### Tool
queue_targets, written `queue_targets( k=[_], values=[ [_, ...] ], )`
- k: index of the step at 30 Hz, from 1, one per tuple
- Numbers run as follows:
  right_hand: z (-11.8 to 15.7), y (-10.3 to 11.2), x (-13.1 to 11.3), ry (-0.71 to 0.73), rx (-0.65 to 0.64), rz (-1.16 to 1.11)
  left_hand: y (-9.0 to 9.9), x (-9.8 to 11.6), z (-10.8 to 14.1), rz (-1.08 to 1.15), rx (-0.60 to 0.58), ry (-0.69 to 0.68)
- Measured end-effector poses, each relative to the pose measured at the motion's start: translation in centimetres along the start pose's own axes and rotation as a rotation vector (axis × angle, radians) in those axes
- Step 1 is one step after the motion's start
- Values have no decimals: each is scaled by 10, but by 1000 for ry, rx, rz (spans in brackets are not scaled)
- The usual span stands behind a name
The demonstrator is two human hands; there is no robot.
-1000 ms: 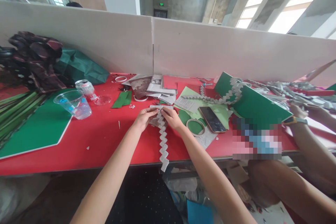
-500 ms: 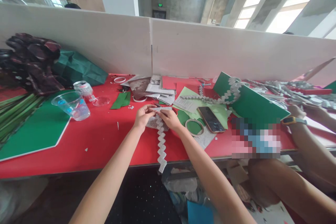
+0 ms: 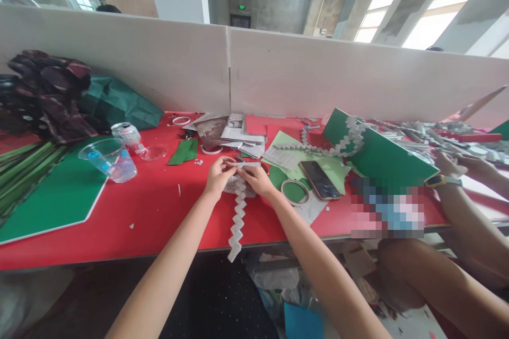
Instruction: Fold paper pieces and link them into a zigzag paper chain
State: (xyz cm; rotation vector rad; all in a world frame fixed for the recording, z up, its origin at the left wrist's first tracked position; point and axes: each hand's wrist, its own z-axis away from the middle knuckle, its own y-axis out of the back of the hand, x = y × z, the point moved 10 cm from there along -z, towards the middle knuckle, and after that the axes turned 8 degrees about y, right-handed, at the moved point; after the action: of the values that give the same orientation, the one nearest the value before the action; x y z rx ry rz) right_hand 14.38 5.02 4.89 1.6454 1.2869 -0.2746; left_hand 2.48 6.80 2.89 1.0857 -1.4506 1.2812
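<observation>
Between my hands is the upper end of a zigzag folded-paper chain [image 3: 237, 221], made of pale printed paper. Its lower end hangs down past the table's front edge. My left hand [image 3: 220, 175] pinches the chain's top with bent fingers, and my right hand [image 3: 254, 176] grips it from the other side, with the fingertips nearly meeting. A light paper strip shows above my right fingers. Behind the chain, partly covered by my hands, lies some printed paper [image 3: 230, 186] on the red table [image 3: 159, 217]. The exact fold at my fingertips is hidden.
Right of my hands lie a tape roll [image 3: 295, 192], a phone [image 3: 320, 180] and another paper chain [image 3: 350, 143] by a green board [image 3: 382, 153]. A plastic cup [image 3: 113, 160] and a can [image 3: 127, 136] stand left. A co-worker's hands [image 3: 451, 165] are far right.
The hanging lower end of the paper chain has swung to the left. Both my hands stay in nearly the same place, still holding its top.
</observation>
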Motion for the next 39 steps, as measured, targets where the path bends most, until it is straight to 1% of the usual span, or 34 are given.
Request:
queue_targets(
  k=[3,5,9,12,14,17,20,22,23,25,27,29,31,33,35,37,39],
  values=[
    [0,4,5,-18,44,-77,-3,-7,1,78,-32,91],
    [-1,7,7,-30,77,-105,-9,-12,3,48,-72,159],
    [0,17,8,-56,160,-84,-28,-25,13,-43,-220,297],
    [2,27,7,-85,245,-66,-37,-35,19,-69,-307,389],
    [3,31,8,-94,283,-100,-38,-39,20,-96,-331,420],
    [4,36,14,-130,330,-185,-40,-39,22,-149,-375,417],
    [9,47,22,-178,434,-249,-50,-41,31,-180,-503,454],
    [12,55,24,-181,513,-302,-59,-42,40,-167,-603,496],
    [13,57,25,-183,546,-337,-61,-42,43,-154,-635,509],
    [14,59,28,-199,583,-414,-62,-41,45,-125,-643,508],
    [14,58,33,-234,592,-487,-58,-40,41,-97,-594,495],
    [14,56,36,-269,583,-542,-55,-40,39,-69,-564,484],
    [12,53,37,-276,545,-566,-56,-39,38,-41,-567,470],
    [8,50,31,-238,487,-542,-57,-38,38,-16,-573,460],
    [6,50,25,-187,462,-484,-59,-37,39,-1,-575,470],
    [7,53,24,-169,489,-432,-60,-35,39,2,-579,474],
    [11,59,28,-184,553,-412,-61,-31,39,-5,-578,449]
  ],
)
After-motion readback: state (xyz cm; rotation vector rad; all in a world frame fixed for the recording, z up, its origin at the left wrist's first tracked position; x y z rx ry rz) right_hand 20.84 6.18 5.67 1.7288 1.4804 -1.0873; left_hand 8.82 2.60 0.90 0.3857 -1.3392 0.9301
